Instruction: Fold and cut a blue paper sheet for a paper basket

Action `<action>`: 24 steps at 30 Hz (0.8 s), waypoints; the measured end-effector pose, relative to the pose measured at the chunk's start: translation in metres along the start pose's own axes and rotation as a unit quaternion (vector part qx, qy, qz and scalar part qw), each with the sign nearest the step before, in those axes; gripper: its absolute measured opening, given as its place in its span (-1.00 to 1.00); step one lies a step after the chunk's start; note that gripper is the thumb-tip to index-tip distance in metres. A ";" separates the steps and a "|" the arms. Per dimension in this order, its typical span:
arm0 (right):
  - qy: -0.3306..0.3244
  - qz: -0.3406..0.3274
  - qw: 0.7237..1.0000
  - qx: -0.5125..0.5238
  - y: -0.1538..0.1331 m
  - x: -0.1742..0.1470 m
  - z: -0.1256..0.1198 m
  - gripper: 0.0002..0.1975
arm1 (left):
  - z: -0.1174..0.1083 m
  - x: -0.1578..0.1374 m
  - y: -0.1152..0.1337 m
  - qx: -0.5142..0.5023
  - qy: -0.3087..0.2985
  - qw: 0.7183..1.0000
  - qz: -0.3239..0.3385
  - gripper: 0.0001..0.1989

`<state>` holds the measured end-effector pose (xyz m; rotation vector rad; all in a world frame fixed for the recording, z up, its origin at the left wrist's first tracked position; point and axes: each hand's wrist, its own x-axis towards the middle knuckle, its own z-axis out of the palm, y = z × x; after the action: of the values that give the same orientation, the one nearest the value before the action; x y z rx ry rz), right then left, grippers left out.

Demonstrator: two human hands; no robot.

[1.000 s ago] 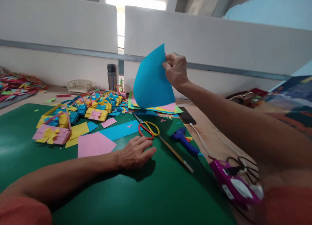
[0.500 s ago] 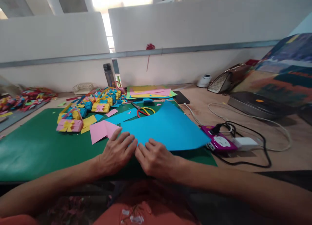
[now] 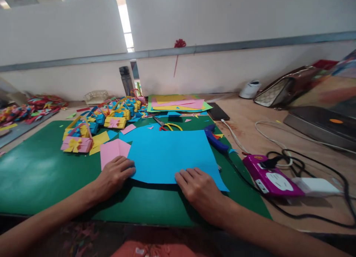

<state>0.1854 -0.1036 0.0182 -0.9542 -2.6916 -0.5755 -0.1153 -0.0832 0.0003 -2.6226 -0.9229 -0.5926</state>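
Note:
A large sheet of blue paper (image 3: 172, 153) lies on the green mat (image 3: 69, 186), its near edge raised a little. My left hand (image 3: 118, 175) grips the sheet at its near left corner, fingers curled over the edge. Further right along the same edge, my right hand (image 3: 201, 194) is closed on the paper as well. Left of the sheet, partly under it, is a folded pink paper (image 3: 112, 153). Scissors with red and yellow handles (image 3: 171, 127) rest just beyond the far edge. A blue glue gun (image 3: 215, 140) lies at the sheet's right side.
Several small paper baskets (image 3: 78, 142) stand at the left, with a stack of coloured sheets (image 3: 178, 102) behind. To the right are a phone (image 3: 218, 111), a purple power strip (image 3: 274, 179) with cables, a handbag (image 3: 283, 86) and a dark case (image 3: 319, 125).
My hands have moved apart along the near edge, left hand leftward and right hand rightward. The blue sheet has flattened and straightened, uncovering the glue gun. The camera view has shifted.

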 end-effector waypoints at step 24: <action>0.014 -0.043 0.938 0.344 0.034 -0.027 -0.020 -0.76 | -0.049 -0.011 0.039 0.032 -0.178 0.978 -0.104 -0.73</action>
<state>0.2297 -0.1036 0.0369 -0.6174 -2.5992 0.3367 -0.1119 -0.1377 0.0324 -2.6392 -1.3089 -0.1318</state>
